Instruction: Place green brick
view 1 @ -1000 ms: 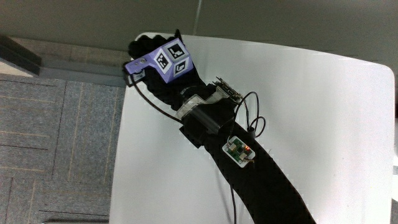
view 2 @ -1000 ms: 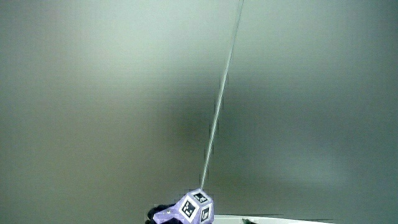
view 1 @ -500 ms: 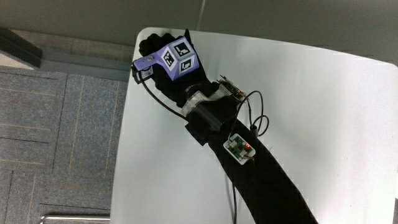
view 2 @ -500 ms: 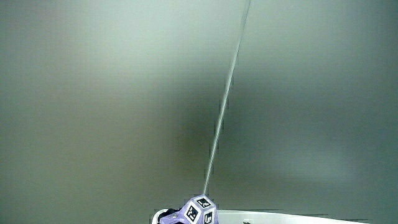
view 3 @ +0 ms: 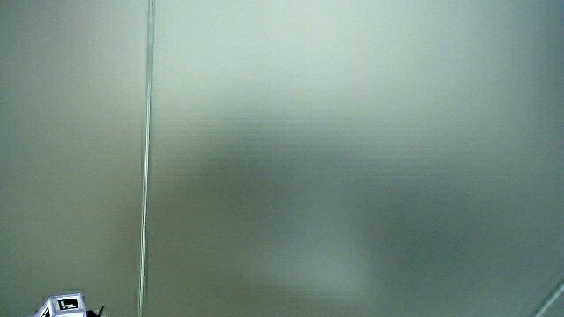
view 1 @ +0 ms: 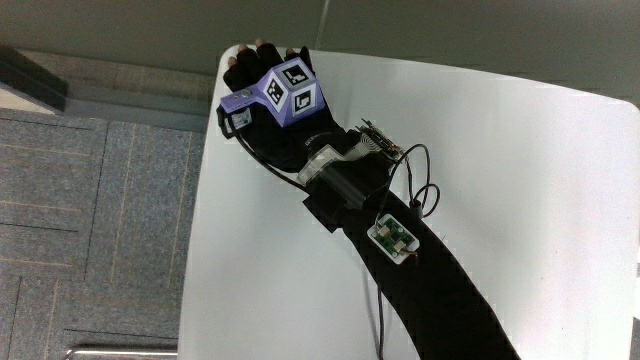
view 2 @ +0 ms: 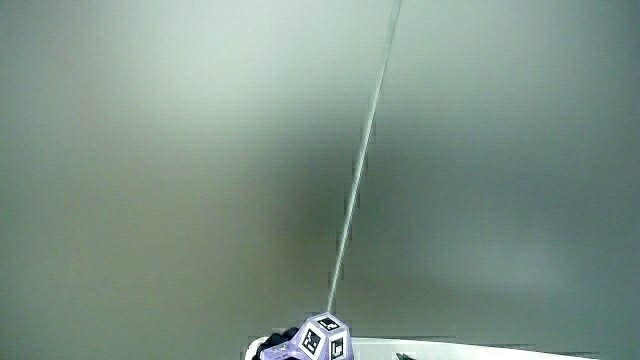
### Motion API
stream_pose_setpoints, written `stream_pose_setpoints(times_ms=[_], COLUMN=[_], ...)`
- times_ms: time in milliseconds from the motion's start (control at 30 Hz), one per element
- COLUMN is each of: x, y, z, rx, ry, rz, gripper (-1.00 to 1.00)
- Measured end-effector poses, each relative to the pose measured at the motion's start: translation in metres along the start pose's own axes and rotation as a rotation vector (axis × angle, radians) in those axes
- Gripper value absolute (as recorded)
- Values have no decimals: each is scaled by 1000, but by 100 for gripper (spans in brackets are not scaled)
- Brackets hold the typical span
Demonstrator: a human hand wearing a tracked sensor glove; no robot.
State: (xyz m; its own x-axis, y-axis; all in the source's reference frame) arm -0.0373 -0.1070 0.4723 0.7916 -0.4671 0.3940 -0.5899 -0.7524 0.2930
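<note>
No green brick shows in any view. In the main view the hand (view 1: 262,75) in its black glove lies over the corner of the white table (view 1: 500,180) farthest from the person, at the table's edge. The purple patterned cube (view 1: 285,92) sits on its back and covers what is under the palm. The forearm (view 1: 430,290) stretches across the table toward the person. Both side views show mostly a pale wall; only the cube (view 2: 325,340) (view 3: 62,305) peeks in at the table's rim.
A small green circuit board (view 1: 392,237) and black wires ride on the forearm. Grey carpet floor (view 1: 90,200) lies beside the table's edge. A thin vertical seam (view 2: 360,160) runs down the wall.
The hand has slid a little along the table's corner, and the cube on its back has turned slightly. Nothing was seen picked up or let go.
</note>
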Motion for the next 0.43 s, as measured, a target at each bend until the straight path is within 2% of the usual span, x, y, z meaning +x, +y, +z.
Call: stream_pose_setpoints(times_ms=[67,267,433], x=[3,2,8], y=[1,-4,-5], z=[-6,-5,-11], rx=[-14,0,-1], ry=[6,10,29], rz=[-17,1,-2], gripper=[-100,-100,-100])
